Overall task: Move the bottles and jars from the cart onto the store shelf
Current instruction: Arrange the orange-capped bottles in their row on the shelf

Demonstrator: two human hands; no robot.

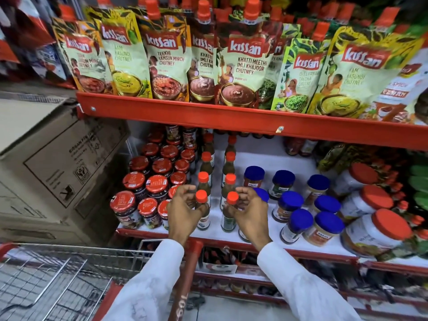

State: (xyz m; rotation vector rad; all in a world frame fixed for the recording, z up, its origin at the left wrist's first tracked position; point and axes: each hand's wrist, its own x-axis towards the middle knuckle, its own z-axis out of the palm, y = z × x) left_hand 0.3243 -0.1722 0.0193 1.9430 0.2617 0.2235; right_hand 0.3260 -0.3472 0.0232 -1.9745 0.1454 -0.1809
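Red store shelf [231, 236], crowded with glass jars and bottles, wire cart [58, 269] below.
Each hand places a slim, orange-capped bottle at the shelf's front: left hand [183, 210] curls around one [202, 213], right hand [246, 208] around another [229, 213]; next, likely release upright, aligned with rows behind.

Red shelf rails [231, 119] frame everything. At 12 o'clock, cream-and-green pouches [243, 66] wear orange-red spouts. 2 dark bottles [203, 218] carry orange-red caps; at 3 o'clock, jars [298, 224] show blue lids. White sleeves [148, 286].
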